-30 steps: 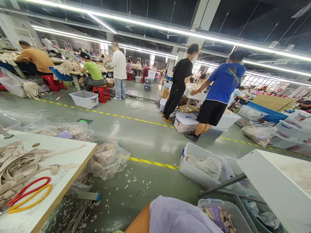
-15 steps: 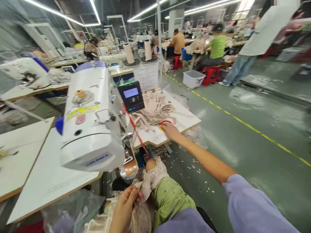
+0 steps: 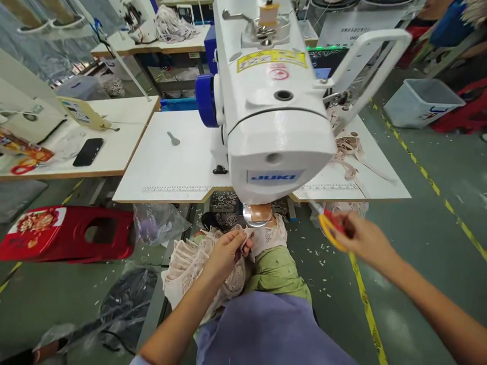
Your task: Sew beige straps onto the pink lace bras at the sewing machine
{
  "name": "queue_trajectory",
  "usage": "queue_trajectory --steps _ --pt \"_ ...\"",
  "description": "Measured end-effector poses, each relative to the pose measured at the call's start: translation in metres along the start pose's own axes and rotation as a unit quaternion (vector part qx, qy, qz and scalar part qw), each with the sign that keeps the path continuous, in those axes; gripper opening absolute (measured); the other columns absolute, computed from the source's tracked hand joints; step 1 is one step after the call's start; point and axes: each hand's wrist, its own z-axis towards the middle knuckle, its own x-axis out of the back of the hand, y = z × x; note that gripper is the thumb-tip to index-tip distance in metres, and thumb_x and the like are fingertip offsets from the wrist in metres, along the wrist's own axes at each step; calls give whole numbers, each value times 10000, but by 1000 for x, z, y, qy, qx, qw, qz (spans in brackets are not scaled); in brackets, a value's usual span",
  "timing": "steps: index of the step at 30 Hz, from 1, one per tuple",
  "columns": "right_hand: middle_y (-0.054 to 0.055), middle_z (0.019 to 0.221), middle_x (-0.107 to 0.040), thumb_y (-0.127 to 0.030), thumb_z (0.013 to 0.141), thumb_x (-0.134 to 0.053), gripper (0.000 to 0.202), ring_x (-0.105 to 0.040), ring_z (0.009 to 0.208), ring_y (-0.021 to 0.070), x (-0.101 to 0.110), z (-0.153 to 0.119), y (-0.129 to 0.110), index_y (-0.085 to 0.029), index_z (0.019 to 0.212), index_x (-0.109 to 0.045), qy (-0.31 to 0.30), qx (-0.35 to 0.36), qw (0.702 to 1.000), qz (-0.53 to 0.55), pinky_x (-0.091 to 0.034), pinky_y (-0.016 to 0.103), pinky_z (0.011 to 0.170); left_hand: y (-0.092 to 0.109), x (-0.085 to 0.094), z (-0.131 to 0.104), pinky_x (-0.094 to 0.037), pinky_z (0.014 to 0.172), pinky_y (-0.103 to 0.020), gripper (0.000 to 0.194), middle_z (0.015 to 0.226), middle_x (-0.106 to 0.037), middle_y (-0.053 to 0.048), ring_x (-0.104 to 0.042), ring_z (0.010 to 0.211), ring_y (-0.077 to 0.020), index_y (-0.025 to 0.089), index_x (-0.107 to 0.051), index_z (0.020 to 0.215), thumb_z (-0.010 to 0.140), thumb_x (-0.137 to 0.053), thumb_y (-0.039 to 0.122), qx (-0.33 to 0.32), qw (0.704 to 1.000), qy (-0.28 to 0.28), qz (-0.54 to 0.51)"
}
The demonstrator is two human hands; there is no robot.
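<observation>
My left hand (image 3: 230, 248) pinches the edge of a pale beige lace-trimmed garment (image 3: 272, 234) over my lap. More of the same fabric (image 3: 186, 266) lies bunched on my left thigh. In my right hand (image 3: 363, 238) is a pair of scissors (image 3: 330, 228) with red and yellow handles, held off to the right below the table edge; their blades are blurred and point up and left. A white sewing machine (image 3: 281, 137) stands in front of me, its cylinder end just above the garment.
Beige straps (image 3: 348, 152) lie on the right of the white table (image 3: 182, 147). A small grey metal piece (image 3: 173, 138) rests on its left. To the left are a black phone (image 3: 89, 152) and a red stool (image 3: 76, 233). A clear plastic bin (image 3: 422, 104) stands on the floor.
My right hand has lifted the scissors off the table by the straps and brought them toward me. My left hand still holds the garment. The view has swung left and down.
</observation>
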Motion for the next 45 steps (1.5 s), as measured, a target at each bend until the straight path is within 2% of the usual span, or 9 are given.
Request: queue_trajectory --steps 3,5,8,12,18,23,31,38,45 --pt "75 962 -697 -292 795 -618 342 -653 718 203 -12 -44 -17 -236 1132 -629 -104 94 990 2 -533 316 580 0 -1 0 -340 506 -207 447 602 -573 13 -444 520 -73 164 -593 635 597 -783 566 -2 1000 -4 2" --pt "86 1072 -684 -315 789 -618 376 -670 822 225 -25 -56 -33 -236 1157 -609 -123 140 983 -4 -552 332 632 0 -2 0 -328 493 -203 432 602 -571 16 -438 521 -74 166 -596 630 631 -768 562 -4 1000 -6 16" --pt "110 1096 -678 -305 866 -560 328 -672 896 227 -43 -53 -53 -202 1176 -596 -117 169 979 -5 -556 326 675 0 -4 -1 -336 494 -210 394 596 -569 16 -438 523 -81 170 -595 615 677 -738 531 -8 999 -10 44" --pt "96 1039 -685 -295 901 -535 301 -671 855 209 -54 -38 -59 -210 1184 -597 -130 191 973 13 -549 310 678 -2 -3 -3 -363 538 -227 299 626 -602 1 -457 547 -95 173 -596 625 717 -689 441 -18 997 -13 68" --pt "52 859 -675 -323 911 -490 313 -626 652 174 -44 -41 -50 -251 1189 -614 -173 142 973 54 -515 290 586 -4 2 -4 -310 524 -240 216 575 -547 11 -416 534 -98 176 -578 595 699 -629 358 -21 997 -13 68" --pt "35 826 -635 -296 792 -559 326 -563 571 151 -42 -52 -51 -245 1111 -606 -153 99 979 95 -484 283 520 -5 3 -4 -216 473 -227 415 493 -396 63 -295 465 -68 191 -508 593 665 -684 560 -14 999 -12 43" --pt "47 889 -631 -275 741 -613 390 -561 621 154 -55 -45 -69 -229 1128 -589 -165 102 976 100 -501 303 574 -2 0 -5 -305 488 -214 491 595 -560 14 -418 521 -82 172 -577 626 656 -733 637 -49 995 12 84" --pt "43 876 -647 -323 833 -570 352 -600 650 174 -58 -32 -72 -246 1173 -617 -196 83 971 113 -503 302 568 2 2 -5 -345 531 -232 366 613 -598 -3 -461 550 -112 182 -601 630 734 -686 522 -73 986 32 146" --pt "51 892 -659 -321 799 -579 345 -619 699 186 -53 -31 -72 -239 1131 -625 -191 71 972 120 -499 297 583 -4 3 -3 -320 521 -233 302 599 -578 6 -447 538 -111 190 -593 613 772 -631 444 -93 979 38 176"
